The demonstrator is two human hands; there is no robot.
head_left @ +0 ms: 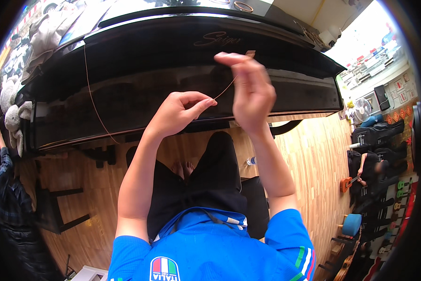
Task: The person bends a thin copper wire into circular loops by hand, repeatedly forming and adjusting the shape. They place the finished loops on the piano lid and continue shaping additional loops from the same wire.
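My left hand (pixel 177 112) is closed in a pinch, its thumb and fingertip holding a thin brown string (pixel 226 88). From that pinch the string runs up and right to my right hand (pixel 252 93), which is raised and blurred by motion. Whether its fingers grip the string cannot be made out. A small tan piece (pixel 251 53) shows just above the right fingers; its kind is unclear. Both hands are over the glossy black front of a piano (pixel 140 75). Farther left, a thin brown strand (pixel 92 98) hangs in a curve across that front.
Brown rings (pixel 243 6) lie on the piano top. Plush toys (pixel 14 117) sit at its left end, near a person in a plaid sleeve (pixel 4 161). A bottle (pixel 251 161) stands on the wooden floor (pixel 308 168). At right, another person holds a ukulele (pixel 345 184) near a blue stool (pixel 351 225).
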